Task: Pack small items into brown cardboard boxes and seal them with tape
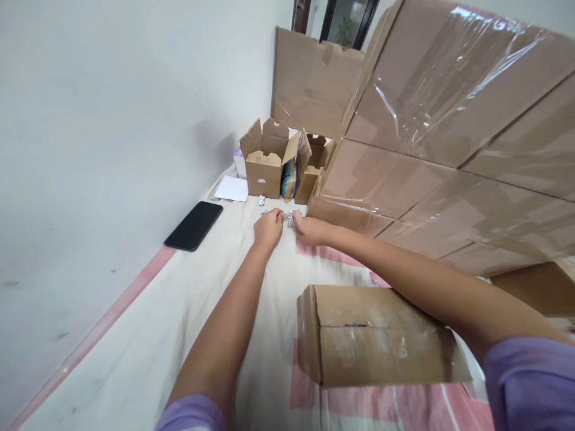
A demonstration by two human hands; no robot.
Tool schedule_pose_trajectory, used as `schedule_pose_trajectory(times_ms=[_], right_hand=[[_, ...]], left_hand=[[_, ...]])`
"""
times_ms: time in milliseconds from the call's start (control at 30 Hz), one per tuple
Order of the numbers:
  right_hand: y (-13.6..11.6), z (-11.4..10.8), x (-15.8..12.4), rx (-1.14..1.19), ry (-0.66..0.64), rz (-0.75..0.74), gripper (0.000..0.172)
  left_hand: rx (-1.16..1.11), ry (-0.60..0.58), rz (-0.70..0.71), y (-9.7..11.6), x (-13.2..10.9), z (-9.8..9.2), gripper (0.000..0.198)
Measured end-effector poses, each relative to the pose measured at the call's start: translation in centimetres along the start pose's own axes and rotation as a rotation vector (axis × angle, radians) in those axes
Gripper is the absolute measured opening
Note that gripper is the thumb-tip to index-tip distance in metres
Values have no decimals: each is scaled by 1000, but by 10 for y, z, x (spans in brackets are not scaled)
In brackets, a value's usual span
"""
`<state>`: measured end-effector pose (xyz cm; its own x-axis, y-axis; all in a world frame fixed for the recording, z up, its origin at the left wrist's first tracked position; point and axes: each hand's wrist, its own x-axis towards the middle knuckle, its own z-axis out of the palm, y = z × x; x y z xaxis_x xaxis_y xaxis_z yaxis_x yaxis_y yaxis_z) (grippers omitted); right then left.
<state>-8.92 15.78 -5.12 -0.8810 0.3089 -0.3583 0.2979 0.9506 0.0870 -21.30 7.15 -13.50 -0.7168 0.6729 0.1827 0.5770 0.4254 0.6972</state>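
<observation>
Both arms reach forward over the cloth-covered surface. My left hand [268,228] is closed in a pinch, its fingertips at a small shiny silvery-white bit [290,215]. From the other side my right hand [309,230] pinches at the same bit, so it sits between the two hands. The bit is too small to name, and fingers cover part of it. A similar silvery-white piece [261,201] lies just beyond my left hand, in front of an open cardboard box [264,181].
A black phone or tablet [194,226] lies by the wall at left. White paper [232,188] lies beside the open box. Stacked cartons [431,167] wrapped in clear plastic rise at right. A closed cardboard box [372,341] sits under my right forearm.
</observation>
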Motion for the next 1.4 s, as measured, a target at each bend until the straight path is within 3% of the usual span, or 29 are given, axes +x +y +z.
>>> schedule_pose_trajectory(times_ms=[200, 400, 633, 967, 1133, 1400], right_hand=[[-3, 8, -2, -33, 56, -10, 69], [-6, 7, -5, -85, 37, -23, 43], [-9, 9, 2, -63, 70, 7, 38], [-6, 3, 4, 82, 271, 59, 31], [-7, -1, 8, 137, 302, 115, 23], [-9, -18, 9, 101, 295, 96, 31]], left_hand=[[-10, -4, -37, 0, 2, -2, 25], [-44, 5, -63, 1, 3, -3, 20], [-164, 107, -126, -5, 4, -7, 31], [-335, 106, -31, -11, 5, -1, 24], [-388, 93, -9, -11, 4, -1, 22], [-495, 124, 2, -10, 4, -2, 22]])
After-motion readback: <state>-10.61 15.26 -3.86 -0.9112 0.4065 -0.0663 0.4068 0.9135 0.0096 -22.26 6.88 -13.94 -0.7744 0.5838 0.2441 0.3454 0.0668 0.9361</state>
